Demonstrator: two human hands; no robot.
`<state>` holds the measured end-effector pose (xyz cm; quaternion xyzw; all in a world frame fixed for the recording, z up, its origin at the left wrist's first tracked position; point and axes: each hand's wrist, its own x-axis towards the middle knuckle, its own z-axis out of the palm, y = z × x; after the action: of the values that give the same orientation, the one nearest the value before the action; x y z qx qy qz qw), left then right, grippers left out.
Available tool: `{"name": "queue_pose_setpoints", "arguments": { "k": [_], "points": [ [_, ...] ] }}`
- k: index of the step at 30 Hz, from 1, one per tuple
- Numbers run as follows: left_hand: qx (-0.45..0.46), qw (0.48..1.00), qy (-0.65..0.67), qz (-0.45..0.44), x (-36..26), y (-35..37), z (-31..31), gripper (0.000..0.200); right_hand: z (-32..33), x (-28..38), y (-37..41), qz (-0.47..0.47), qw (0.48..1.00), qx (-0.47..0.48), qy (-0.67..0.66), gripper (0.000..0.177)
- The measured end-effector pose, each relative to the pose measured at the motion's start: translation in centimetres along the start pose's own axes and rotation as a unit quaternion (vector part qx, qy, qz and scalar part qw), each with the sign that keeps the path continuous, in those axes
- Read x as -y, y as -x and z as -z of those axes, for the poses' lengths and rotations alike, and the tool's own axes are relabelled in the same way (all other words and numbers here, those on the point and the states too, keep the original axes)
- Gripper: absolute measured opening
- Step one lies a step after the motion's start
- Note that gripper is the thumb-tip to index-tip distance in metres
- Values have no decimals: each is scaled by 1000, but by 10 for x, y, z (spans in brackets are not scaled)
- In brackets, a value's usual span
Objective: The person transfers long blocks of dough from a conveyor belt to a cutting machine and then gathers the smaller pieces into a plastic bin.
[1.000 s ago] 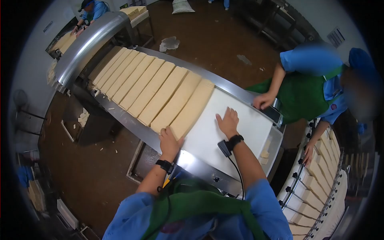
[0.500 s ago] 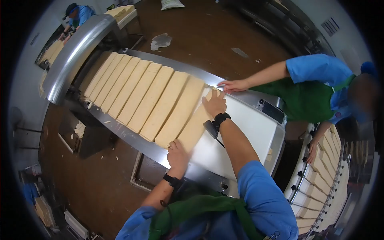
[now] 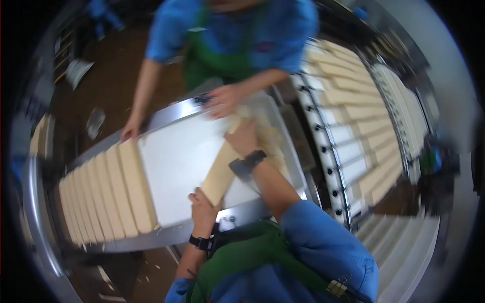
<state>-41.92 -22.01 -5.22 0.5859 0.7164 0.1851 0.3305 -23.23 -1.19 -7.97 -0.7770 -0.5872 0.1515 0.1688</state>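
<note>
A long pale dough strip lies slantwise between my hands, over the white belt. My left hand grips its near end, fingers over the edge. My right hand, somewhat blurred, holds the strip near its far end. Pale dough scraps sit in the tray just right of my right hand. On the left of the belt, several thick dough strips lie side by side.
Across the belt stands a co-worker in a green apron; one hand is close to my right hand, the other touches the row of strips. To the right, a second conveyor carries more strips beneath rods with black knobs.
My view has turned right. Both hands have carried the dough strip away from the row, toward the belt's right end. The co-worker's one hand has come to the tray end.
</note>
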Motion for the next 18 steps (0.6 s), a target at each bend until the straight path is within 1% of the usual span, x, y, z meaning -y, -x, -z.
{"name": "queue_pose_setpoints", "arguments": {
  "k": [1,2,3,4,5,6,7,9,10,11,13,14,15,16,17,18],
  "points": [
    [-25,999,-11,-24,-5,-2,-12,78,28,-7,8,-56,998,6,-31,85],
    [-48,997,3,-56,-21,-1,-15,76,51,-30,13,-88,995,-14,-34,85],
    [-28,996,-2,-82,-38,-1,-22,76,72,-51,19,-103,989,-34,-102,82],
    [-53,992,11,-112,-57,-1,-32,75,94,-72,24,-111,978,-52,-171,79],
    [-82,987,27,-137,-75,0,-39,74,119,-94,31,-128,974,-66,-173,79],
    [-51,984,50,-163,-94,2,-46,77,149,-118,42,-137,966,-119,-185,77],
    [-40,983,47,-175,-117,4,-53,77,173,-145,51,-144,955,-169,-195,75],
    [-5,962,74,-263,-166,15,-68,80,213,-210,66,-123,946,-275,-119,71],
    [15,958,76,-275,-189,22,-77,81,236,-238,76,-177,934,-280,-135,71],
    [18,957,73,-281,-208,29,-86,81,267,-253,89,-230,919,-282,-151,70],
    [66,918,109,-375,-242,40,-106,78,300,-308,102,-309,905,-266,-119,76],
    [67,905,100,-407,-262,47,-112,76,312,-335,105,-346,908,-220,-79,75],
    [69,903,98,-412,-277,52,-121,76,321,-362,107,-382,907,-171,-40,75],
    [131,894,121,-412,-290,56,-130,74,327,-388,108,-384,906,-174,-45,75],
    [192,881,142,-408,-300,59,-137,72,331,-413,107,-389,915,-110,22,70],
    [191,865,147,-441,-308,58,-147,70,336,-433,102,-389,916,-44,91,68]
  ]
}}
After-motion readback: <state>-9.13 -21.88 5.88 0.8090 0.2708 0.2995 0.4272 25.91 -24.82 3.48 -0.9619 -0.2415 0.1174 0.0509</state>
